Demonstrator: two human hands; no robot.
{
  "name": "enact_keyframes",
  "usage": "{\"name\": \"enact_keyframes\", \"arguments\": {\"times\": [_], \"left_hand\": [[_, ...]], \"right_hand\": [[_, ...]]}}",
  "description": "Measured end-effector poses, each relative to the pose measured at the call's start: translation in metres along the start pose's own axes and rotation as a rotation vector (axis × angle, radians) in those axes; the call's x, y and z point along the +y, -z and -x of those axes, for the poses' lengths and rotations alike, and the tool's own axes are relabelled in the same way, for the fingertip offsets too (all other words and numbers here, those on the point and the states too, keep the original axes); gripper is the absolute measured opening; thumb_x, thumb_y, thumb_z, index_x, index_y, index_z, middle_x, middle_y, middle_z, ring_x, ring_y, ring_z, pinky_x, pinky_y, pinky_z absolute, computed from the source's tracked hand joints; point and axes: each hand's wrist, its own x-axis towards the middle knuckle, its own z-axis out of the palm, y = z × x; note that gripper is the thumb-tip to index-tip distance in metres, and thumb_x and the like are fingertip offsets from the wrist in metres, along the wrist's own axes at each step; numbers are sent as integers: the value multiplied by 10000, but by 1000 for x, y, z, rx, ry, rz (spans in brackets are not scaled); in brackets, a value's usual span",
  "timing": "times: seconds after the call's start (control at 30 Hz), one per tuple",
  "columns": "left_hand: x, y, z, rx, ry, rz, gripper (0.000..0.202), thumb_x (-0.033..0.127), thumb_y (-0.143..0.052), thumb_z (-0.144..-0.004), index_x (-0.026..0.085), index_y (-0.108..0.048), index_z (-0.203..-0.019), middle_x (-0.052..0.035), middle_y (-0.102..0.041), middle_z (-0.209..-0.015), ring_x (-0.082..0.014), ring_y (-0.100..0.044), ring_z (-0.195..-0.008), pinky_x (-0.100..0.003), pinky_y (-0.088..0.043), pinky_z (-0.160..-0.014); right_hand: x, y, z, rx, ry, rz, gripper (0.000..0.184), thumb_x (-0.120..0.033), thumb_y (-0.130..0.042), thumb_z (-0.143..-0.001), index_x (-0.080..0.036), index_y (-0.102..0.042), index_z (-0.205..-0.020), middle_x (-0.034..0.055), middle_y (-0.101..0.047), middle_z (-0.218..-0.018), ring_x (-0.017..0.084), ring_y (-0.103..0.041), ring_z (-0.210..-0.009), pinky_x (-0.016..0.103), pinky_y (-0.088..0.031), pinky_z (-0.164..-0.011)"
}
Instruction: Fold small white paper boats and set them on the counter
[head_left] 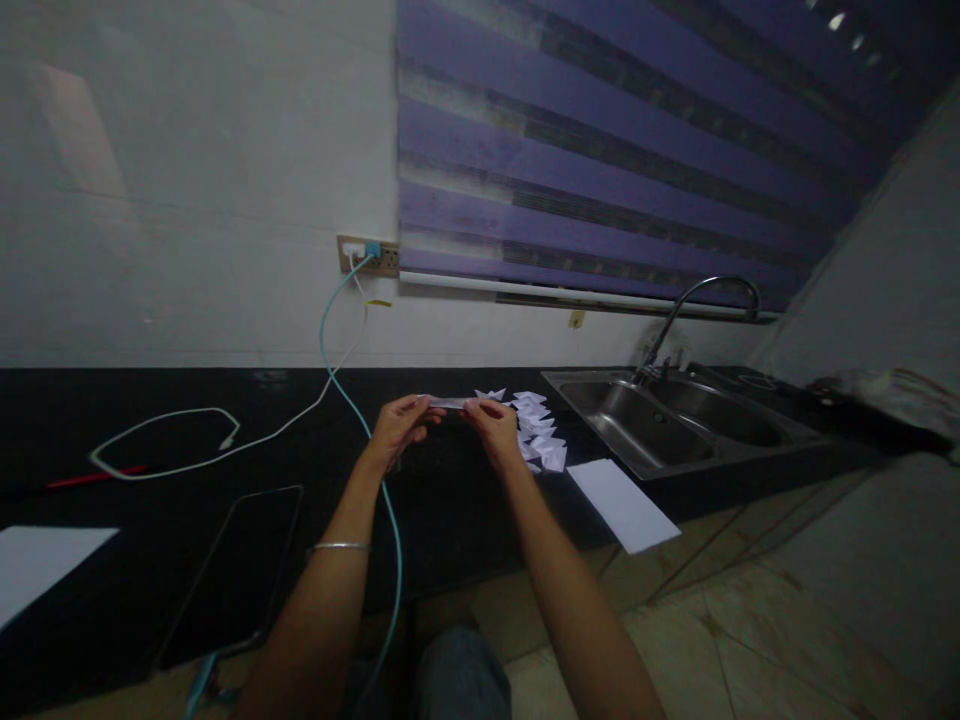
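A narrow folded strip of white paper (448,403) is stretched level between my two hands, above the dark countertop. My left hand (400,428) pinches its left end between thumb and fingers. At the other end, my right hand (495,428) is closed on the paper in the same way. Just right of my right hand lies a cluster of several small folded white paper pieces (541,430) with pointed corners. Nearer the front edge, a stack or sheet of white paper (622,505) rests partly over the counter's edge.
A double steel sink (645,430) with a curved faucet (705,285) is at the right. On the left lie a dark phone or tablet (232,575), a white cable (169,470), a red pen-like object (97,477) and white paper (45,565). A teal cable (394,540) hangs from the wall socket (386,260).
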Motion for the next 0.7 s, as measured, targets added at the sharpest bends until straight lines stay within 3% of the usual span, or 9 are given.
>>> {"name": "enact_keyframes", "arguments": {"times": [0.3, 0.53, 0.7], "left_hand": [[2, -1, 1, 45, -63, -82, 384, 521, -698, -683, 142, -653, -723, -24, -630, -683, -95, -529, -551, -174, -408, -427], [-16, 4, -12, 57, -93, -75, 459, 592, -653, -703, 138, -592, -732, -25, -619, -659, -69, -493, -479, -162, -380, -397], [-26, 5, -18, 49, -133, -55, 418, 553, -635, -745, 145, -548, -746, -6, -602, -627, -46, -457, -421, -143, -338, -370]], "right_hand": [[-10, -3, 4, 30, 120, -17, 207, -389, -700, -699, -188, -732, -740, 49, -724, -874, 201, -647, -822, 369, -500, -796], [-15, -10, 5, 110, 187, 64, 192, -363, -681, -722, -175, -723, -711, 47, -718, -776, 203, -655, -753, 357, -512, -754], [-14, -12, 5, 134, 202, 49, 194, -349, -674, -727, -161, -717, -745, 48, -719, -786, 191, -656, -757, 323, -518, -748]]}}
